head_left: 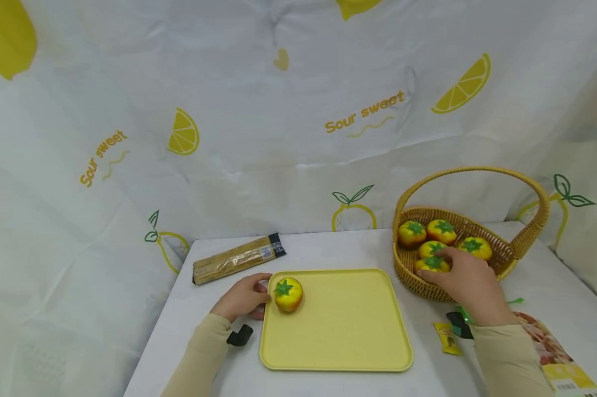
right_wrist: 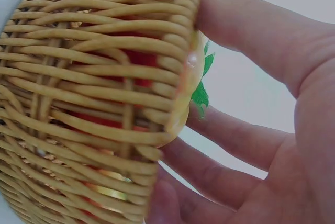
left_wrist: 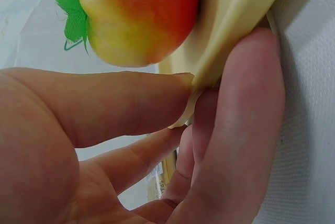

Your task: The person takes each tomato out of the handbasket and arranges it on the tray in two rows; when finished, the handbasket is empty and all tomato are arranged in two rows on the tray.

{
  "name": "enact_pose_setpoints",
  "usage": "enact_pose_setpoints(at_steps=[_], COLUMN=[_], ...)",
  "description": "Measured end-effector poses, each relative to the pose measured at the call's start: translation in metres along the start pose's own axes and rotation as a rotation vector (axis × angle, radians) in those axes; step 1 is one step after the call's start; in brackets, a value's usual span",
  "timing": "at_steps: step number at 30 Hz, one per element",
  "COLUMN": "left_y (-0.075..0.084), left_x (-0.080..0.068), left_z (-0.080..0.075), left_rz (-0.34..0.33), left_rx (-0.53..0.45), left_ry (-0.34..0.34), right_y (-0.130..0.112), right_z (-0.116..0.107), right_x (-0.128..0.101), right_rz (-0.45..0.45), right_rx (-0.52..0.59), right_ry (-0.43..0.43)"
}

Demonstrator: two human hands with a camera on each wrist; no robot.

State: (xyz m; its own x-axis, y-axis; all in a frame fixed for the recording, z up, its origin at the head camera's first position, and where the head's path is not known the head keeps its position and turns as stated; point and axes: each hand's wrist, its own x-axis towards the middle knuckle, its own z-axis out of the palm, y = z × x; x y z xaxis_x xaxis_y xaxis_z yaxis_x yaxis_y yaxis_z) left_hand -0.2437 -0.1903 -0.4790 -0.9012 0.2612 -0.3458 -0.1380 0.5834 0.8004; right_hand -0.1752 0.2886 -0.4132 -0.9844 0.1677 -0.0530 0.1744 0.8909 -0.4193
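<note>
Tray [head_left: 348, 325] edge is pinched by left hand [head_left: 243, 298] to steady it, one tomato [head_left: 288, 294] on it. Basket [head_left: 477, 231] tomato [head_left: 431, 265] is loosely cupped by right hand [head_left: 469, 286], fingers curled over it.

I see my left hand [head_left: 243, 298] gripping the yellow tray's [head_left: 335, 325] left edge just beside the lone tomato [head_left: 288, 294] on it, while, right of the tray, my right hand [head_left: 464, 282] reaches into the wicker basket [head_left: 507, 259] onto the front tomato [head_left: 431, 264].
</note>
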Motion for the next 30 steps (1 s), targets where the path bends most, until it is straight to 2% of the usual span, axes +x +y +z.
enact_pose_setpoints(at_steps=[5, 20, 25, 30], left_y=[0.001, 0.003, 0.001, -0.001], left_x=[0.000, -0.002, 0.000, 0.003], left_z=[0.000, 0.000, -0.001, -0.002], left_rz=[-0.001, -0.004, -0.015, -0.021], left_rx=[0.001, 0.002, 0.019, 0.029], left_ry=[-0.002, 0.007, 0.013, 0.006], right_y=[-0.003, -0.033, -0.049, -0.071], right_z=[-0.005, -0.010, 0.001, 0.019], right_x=[-0.005, -0.015, -0.015, -0.014], right_rz=[-0.010, -0.171, -0.270, -0.346], right_rx=[0.035, 0.099, 0.144, 0.171], right_ry=[0.031, 0.123, 0.133, 0.071])
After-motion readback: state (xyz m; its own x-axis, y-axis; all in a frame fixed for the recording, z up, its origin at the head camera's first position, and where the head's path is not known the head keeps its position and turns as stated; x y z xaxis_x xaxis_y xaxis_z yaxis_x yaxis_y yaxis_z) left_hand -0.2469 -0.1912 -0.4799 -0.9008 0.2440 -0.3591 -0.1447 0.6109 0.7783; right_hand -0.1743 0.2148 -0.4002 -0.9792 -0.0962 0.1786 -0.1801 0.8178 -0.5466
